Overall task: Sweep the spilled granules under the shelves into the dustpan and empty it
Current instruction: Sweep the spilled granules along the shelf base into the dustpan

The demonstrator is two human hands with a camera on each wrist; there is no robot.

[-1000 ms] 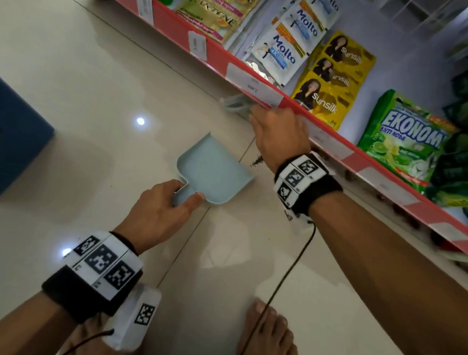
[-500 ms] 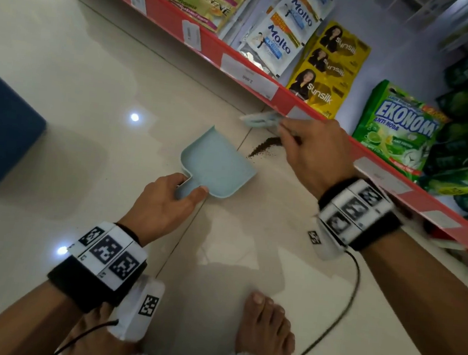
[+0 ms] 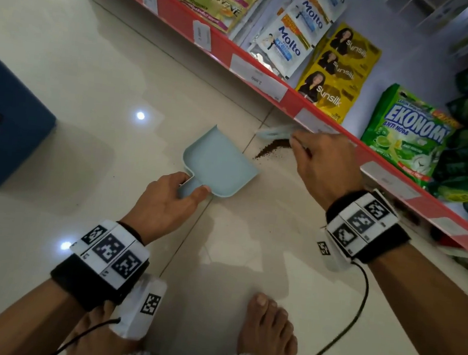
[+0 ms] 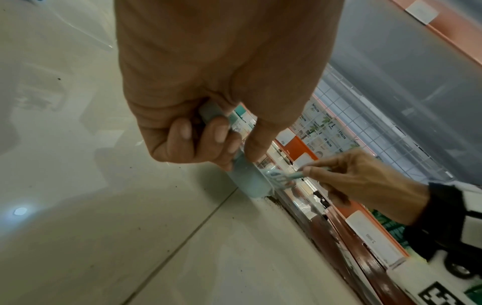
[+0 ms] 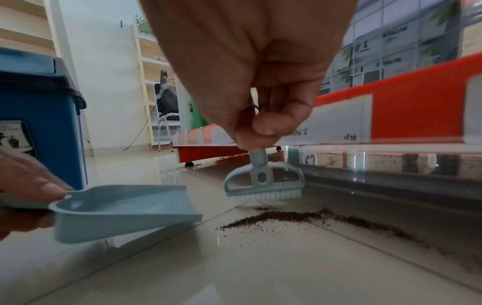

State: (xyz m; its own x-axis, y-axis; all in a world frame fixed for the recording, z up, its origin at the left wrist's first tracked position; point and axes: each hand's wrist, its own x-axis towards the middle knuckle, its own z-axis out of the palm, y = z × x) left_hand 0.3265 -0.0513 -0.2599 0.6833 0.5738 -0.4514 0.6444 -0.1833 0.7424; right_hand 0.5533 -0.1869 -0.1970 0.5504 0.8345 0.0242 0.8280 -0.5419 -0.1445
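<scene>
A light blue dustpan (image 3: 218, 165) (image 5: 125, 208) lies on the tiled floor, its mouth turned toward the shelf. My left hand (image 3: 164, 202) (image 4: 208, 140) grips its short handle. My right hand (image 3: 318, 162) (image 5: 260, 119) pinches the handle of a small light blue brush (image 5: 263, 183) (image 3: 274, 131) (image 4: 280, 177), held bristles down just above the floor by the shelf's foot. A streak of dark brown granules (image 3: 271, 149) (image 5: 300, 218) lies between the brush and the dustpan's right edge, trailing on under the shelf.
A red-edged bottom shelf (image 3: 264, 83) with sachets and detergent bags runs diagonally on the right. A blue bin (image 3: 5, 132) (image 5: 39, 123) stands at the left. My bare feet (image 3: 268, 332) and a wrist cable (image 3: 357, 312) are near the bottom.
My right hand drew back from under the shelf edge toward the right, dragging the brush and uncovering the streak of granules. The left hand and dustpan stayed put.
</scene>
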